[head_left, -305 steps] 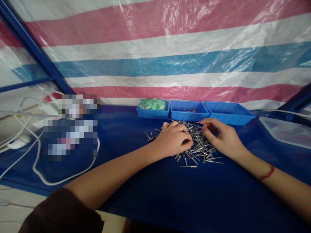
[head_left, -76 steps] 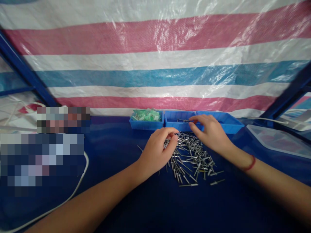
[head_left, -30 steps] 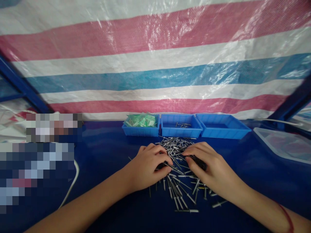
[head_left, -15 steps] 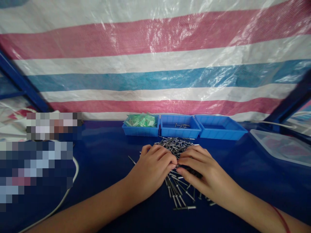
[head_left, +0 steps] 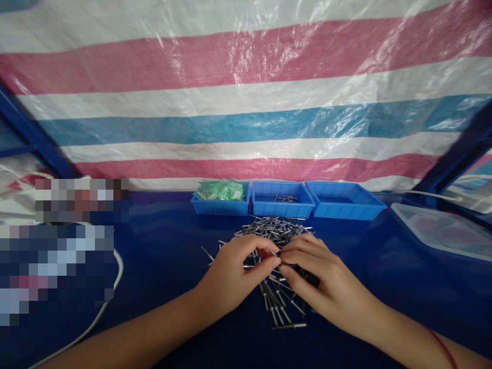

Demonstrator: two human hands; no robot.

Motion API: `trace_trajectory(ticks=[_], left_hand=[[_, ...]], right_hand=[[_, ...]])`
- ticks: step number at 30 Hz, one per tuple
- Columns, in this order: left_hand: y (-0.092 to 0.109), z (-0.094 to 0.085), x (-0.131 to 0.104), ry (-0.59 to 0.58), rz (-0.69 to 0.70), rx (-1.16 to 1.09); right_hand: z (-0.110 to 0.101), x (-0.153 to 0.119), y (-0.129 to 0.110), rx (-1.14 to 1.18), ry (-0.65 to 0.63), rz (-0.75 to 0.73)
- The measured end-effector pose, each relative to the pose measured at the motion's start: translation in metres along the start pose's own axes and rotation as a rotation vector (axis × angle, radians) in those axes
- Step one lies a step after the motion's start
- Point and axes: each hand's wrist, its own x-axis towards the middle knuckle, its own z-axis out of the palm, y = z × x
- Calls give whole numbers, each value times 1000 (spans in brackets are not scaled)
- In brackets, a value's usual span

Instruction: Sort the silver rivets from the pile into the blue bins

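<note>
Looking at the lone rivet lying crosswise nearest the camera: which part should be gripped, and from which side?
I'd pinch the rivet at its thicker, brighter right end, coming from the near right. It lies flat on the table, and that end looks free, with bare surface on the near side; other rivets crowd its thin left end from behind.

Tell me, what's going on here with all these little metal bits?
A person's left hand pinches a small metal pin close to the right hand, over a heap of similar pins on a blue table. Whether the right hand grips it too isn't clear. Behind, the left bin holds green packets and the middle bin a few loose pins.
</note>
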Motion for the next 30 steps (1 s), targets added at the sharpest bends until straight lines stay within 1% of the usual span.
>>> trace_trajectory(ticks=[3, 6, 11, 14, 17, 22, 24, 26, 28, 30], left_hand=[[2, 0, -1, 7, 16, -5], [3, 0, -2, 18, 32, 10], [1, 0, -3, 27, 81, 76], [-1, 1, -2, 34, 102, 117], [-4, 1, -1, 29, 107, 136], [-3, 0, -3, -36, 151, 167], [-2, -2, -5, -27, 165, 195], [-2, -3, -6, 7, 160, 223], [-3, -4, -5, 29, 140, 249], [-7, -6, -3, 34, 119, 278]], right_hand=[[1, 0, 2, 49, 24, 7], [3, -1, 4, 62, 86, 10], [3, -1, 7, 18, 190, 35], [2, -1, 9, -18, 228, 16], [0, -2, 7, -49, 227, -41], [-3, -1, -3, -127, 153, -116], [-7, 2, -4, -156, 141, -120], [-15, 9, -1, -209, 166, -103], [-24, 20, 8, -295, 233, -70], [-32, 35, 22, -401, 301, -20]])
